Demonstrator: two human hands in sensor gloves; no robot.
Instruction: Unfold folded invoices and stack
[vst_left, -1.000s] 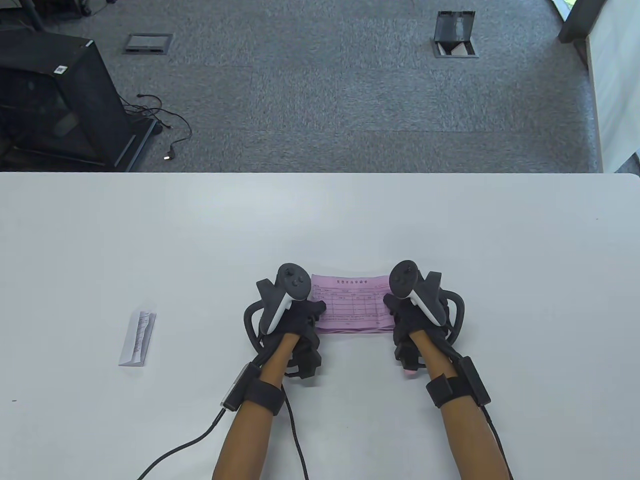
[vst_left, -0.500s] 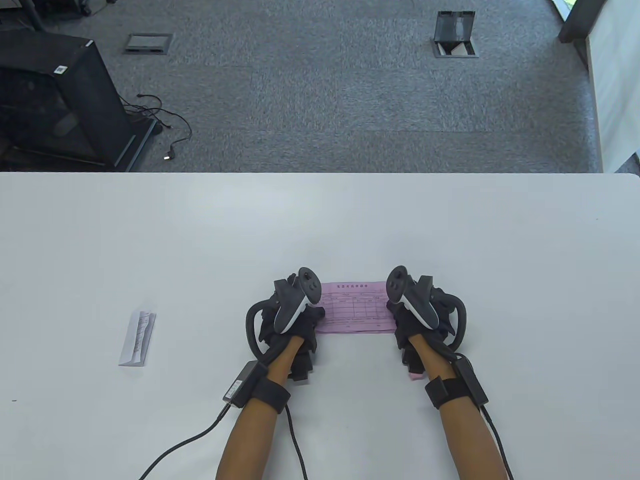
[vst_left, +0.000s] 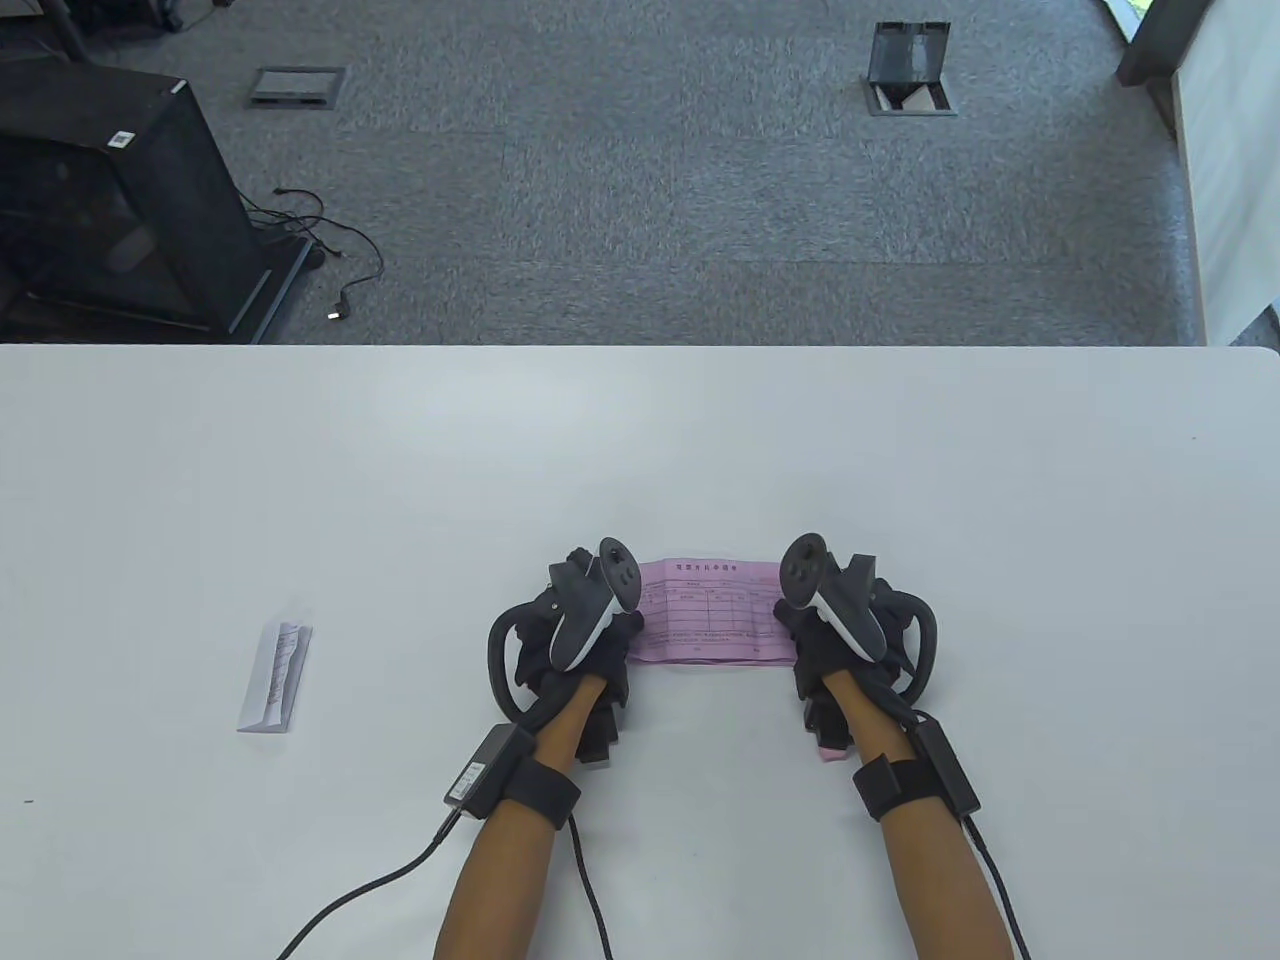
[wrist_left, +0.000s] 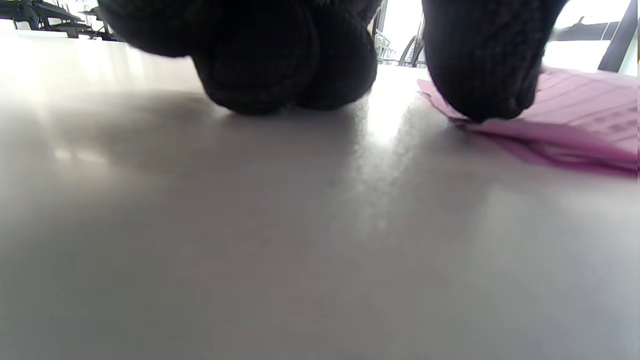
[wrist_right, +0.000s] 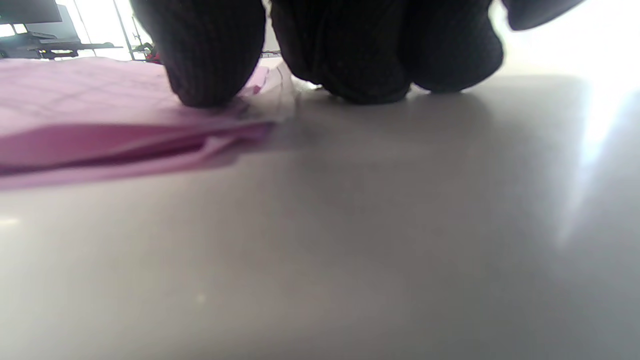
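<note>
A stack of unfolded pink invoices (vst_left: 710, 612) lies flat on the white table (vst_left: 640, 440) near the front edge. My left hand (vst_left: 625, 638) presses its left edge and my right hand (vst_left: 797, 630) presses its right edge. In the left wrist view the thumb (wrist_left: 480, 75) sits on the pink paper (wrist_left: 580, 110) while the other fingers (wrist_left: 280, 70) rest curled on the table. In the right wrist view the thumb (wrist_right: 210, 65) presses the layered pink sheets (wrist_right: 100, 130), and the other fingers (wrist_right: 380, 55) rest on the table beside them. A folded white invoice (vst_left: 275, 677) lies to the far left.
The table's far edge (vst_left: 640, 347) runs across the middle of the table view, with grey carpet beyond. A black cabinet (vst_left: 110, 200) and loose cables stand on the floor at the far left. Glove cables (vst_left: 380, 880) trail off the front edge.
Both hands have rolled and shifted inward onto the ends of the pink stack, covering more of it. The stack has shifted slightly to the right. The folded white invoice has not moved.
</note>
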